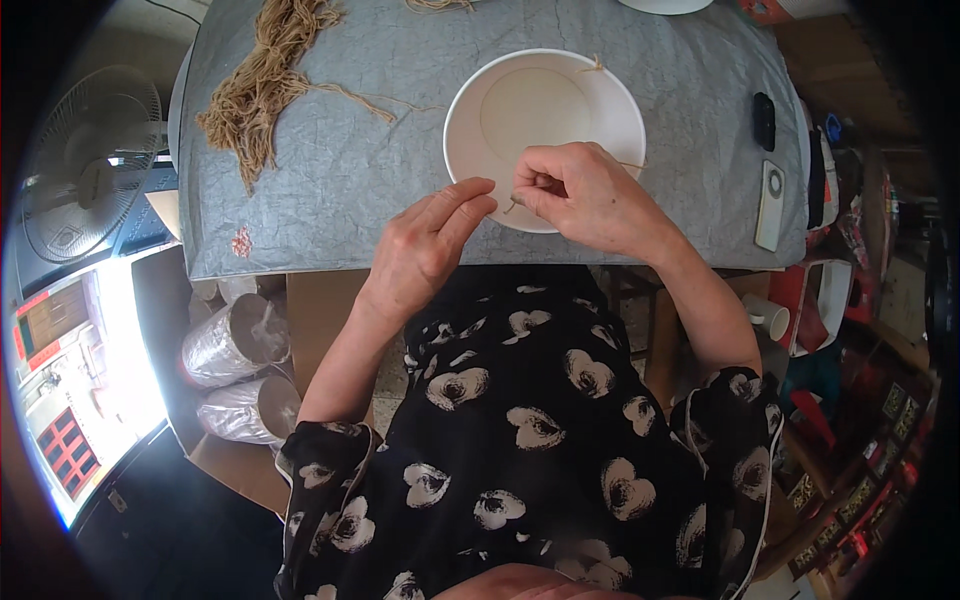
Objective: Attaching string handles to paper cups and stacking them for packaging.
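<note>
A white round tub point(462, 150), seen from above, stands on the table in front of me. Brown twine is knotted at its far right rim point(597, 66), and another bit of twine point(634, 165) sticks out at its right side. My right hand point(590, 195) is over the near side of the tub, pinching a short piece of brown twine point(512, 206) between thumb and fingers. Facing it, my left hand point(425, 235) reaches over the tub's near left rim with its fingers stretched out; its thumb is hidden. Nothing shows between the left fingers.
A tangled hank of brown twine point(262, 95) lies on the left of the grey-covered table point(360, 200), one strand trailing toward the tub. A black object point(764, 122) and a white remote-like device point(769, 205) lie at right. Wrapped rolls point(235, 340) sit below left; a fan point(95, 165) stands beyond.
</note>
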Demonstrator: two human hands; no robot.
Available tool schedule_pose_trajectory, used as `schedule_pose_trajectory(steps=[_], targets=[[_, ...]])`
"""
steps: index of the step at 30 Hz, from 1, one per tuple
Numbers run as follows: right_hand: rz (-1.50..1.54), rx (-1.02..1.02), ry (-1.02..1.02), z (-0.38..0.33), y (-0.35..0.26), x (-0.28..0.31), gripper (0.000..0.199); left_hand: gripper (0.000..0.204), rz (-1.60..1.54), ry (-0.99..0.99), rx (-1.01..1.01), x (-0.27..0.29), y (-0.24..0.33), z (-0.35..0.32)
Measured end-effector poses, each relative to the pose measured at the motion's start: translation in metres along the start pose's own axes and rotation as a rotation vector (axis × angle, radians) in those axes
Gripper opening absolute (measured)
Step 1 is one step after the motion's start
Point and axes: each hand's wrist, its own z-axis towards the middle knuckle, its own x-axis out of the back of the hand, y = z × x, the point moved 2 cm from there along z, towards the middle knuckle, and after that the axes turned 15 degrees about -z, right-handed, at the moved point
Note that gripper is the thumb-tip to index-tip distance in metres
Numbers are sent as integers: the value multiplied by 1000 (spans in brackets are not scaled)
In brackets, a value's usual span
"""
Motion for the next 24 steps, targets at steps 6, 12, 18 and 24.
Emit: schedule_pose_trajectory(steps=[6, 12, 18, 24], targets=[[3, -17, -4, 1, -2, -2, 9, 32, -18, -7, 27, 1, 2, 3], [8, -46, -7, 2, 0, -3, 7, 20, -144, -11, 109, 8, 6, 16], [5, -1, 70, 3, 2, -2, 15, 20, -228, 4, 160, 10, 7, 26], [-190, 96, 28, 4, 6, 12, 18, 20, -184, -74, 193, 15, 12, 41]])
